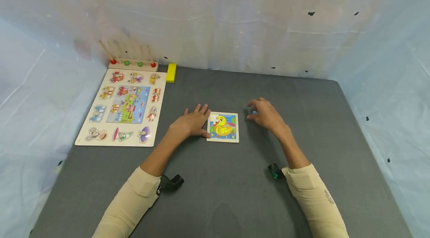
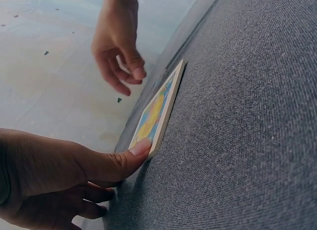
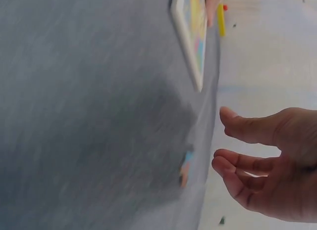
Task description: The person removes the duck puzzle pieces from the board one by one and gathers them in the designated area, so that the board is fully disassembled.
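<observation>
A small square puzzle point(image 1: 223, 127) with a yellow duck picture lies flat, and a pale patch shows at its upper left. My left hand point(image 1: 190, 123) is spread at its left side, the thumb point(image 2: 140, 147) touching the frame's near corner in the left wrist view. To the right of the puzzle, my right hand point(image 1: 266, 115) hovers with thumb and fingers apart and nothing between them. Under it lies a small blue piece point(image 1: 254, 112), partly hidden by the hand; the right wrist view shows this piece point(image 3: 185, 169) on the cloth, clear of the fingers.
A large wooden picture board point(image 1: 155, 126) lies at the left. Behind it stands a peg rack point(image 1: 144, 67) with red and green beads, beside a yellow block point(image 1: 171, 73). Pale sheeting point(image 1: 235, 28) rises behind and at both sides of the grey table point(image 1: 215, 193).
</observation>
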Demonstrator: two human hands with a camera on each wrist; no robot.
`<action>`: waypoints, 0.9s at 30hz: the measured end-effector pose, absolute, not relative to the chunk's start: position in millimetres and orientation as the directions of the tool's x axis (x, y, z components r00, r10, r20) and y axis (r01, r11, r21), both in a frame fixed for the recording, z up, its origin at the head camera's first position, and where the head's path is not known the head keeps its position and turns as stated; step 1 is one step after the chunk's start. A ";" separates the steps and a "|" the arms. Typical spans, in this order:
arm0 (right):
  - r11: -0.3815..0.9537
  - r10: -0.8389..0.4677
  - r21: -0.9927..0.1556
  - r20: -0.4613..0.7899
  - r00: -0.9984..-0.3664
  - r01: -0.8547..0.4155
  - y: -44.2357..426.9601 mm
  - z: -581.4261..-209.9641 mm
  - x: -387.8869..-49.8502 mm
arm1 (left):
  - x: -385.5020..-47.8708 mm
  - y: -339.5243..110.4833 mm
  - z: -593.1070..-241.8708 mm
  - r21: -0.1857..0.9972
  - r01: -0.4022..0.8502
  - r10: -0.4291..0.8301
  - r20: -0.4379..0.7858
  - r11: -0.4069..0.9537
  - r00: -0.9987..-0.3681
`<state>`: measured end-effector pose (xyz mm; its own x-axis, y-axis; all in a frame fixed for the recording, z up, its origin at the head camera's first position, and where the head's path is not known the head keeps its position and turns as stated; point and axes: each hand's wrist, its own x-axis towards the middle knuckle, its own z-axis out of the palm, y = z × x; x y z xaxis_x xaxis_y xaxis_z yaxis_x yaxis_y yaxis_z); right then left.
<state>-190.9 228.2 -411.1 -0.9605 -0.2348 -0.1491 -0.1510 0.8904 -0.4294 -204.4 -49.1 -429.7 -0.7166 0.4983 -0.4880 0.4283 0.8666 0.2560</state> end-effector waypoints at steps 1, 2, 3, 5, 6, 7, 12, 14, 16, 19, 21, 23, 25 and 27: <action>0.888 -0.247 -0.431 -0.147 -0.958 -0.163 223.0 -408.9 -190.6 | -204.7 -49.2 -430.2 0.255 0.428 0.497 -0.489 0.867 -0.717; 0.885 -0.265 -0.429 -0.143 -0.953 -0.182 217.8 -407.4 -190.5 | -205.0 -49.3 -430.6 0.254 0.428 0.497 -0.490 0.867 -0.716; 0.883 -0.281 -0.426 -0.142 -0.949 -0.198 212.3 -406.1 -190.5 | -205.2 -49.5 -431.0 0.255 0.428 0.497 -0.490 0.867 -0.716; 0.873 -0.324 -0.426 -0.138 -0.936 -0.240 201.8 -405.5 -190.6 | -205.5 -49.7 -431.3 0.258 0.428 0.499 -0.490 0.866 -0.715; 0.868 -0.345 -0.424 -0.139 -0.928 -0.258 196.6 -406.0 -190.9 | -205.8 -49.7 -431.0 0.260 0.428 0.500 -0.490 0.866 -0.714; 0.862 -0.365 -0.426 -0.142 -0.920 -0.276 191.5 -407.0 -191.3 | -205.7 -49.8 -430.8 0.260 0.428 0.500 -0.491 0.866 -0.713; 0.844 -0.433 -0.427 -0.185 -0.882 -0.325 168.2 -416.8 -194.7 | -204.9 -50.2 -428.9 0.259 0.428 0.499 -0.495 0.866 -0.711; 0.851 -0.441 -0.400 -0.196 -0.876 -0.339 160.8 -420.9 -196.1 | -204.8 -50.7 -428.4 0.257 0.431 0.501 -0.495 0.865 -0.710; 0.866 -0.434 -0.363 -0.200 -0.878 -0.345 155.0 -423.5 -196.4 | -204.7 -51.0 -428.4 0.257 0.434 0.504 -0.491 0.863 -0.711; 0.883 -0.417 -0.313 -0.183 -0.890 -0.349 149.0 -425.3 -195.4 | -204.3 -51.1 -428.9 0.258 0.440 0.509 -0.483 0.860 -0.712; 0.888 -0.410 -0.299 -0.170 -0.896 -0.349 146.2 -425.3 -194.3 | -204.0 -50.9 -429.4 0.264 0.441 0.513 -0.479 0.858 -0.712; 0.890 -0.408 -0.289 -0.159 -0.899 -0.353 144.3 -425.3 -193.7 | -203.8 -50.8 -429.9 0.266 0.442 0.515 -0.475 0.857 -0.713; 0.892 -0.404 -0.286 -0.154 -0.902 -0.350 142.9 -425.1 -193.3 | -203.8 -50.8 -430.2 0.266 0.440 0.514 -0.475 0.858 -0.714; 0.894 -0.397 -0.284 -0.151 -0.905 -0.345 141.8 -424.5 -193.1 | -203.9 -50.9 -430.3 0.263 0.441 0.513 -0.474 0.858 -0.716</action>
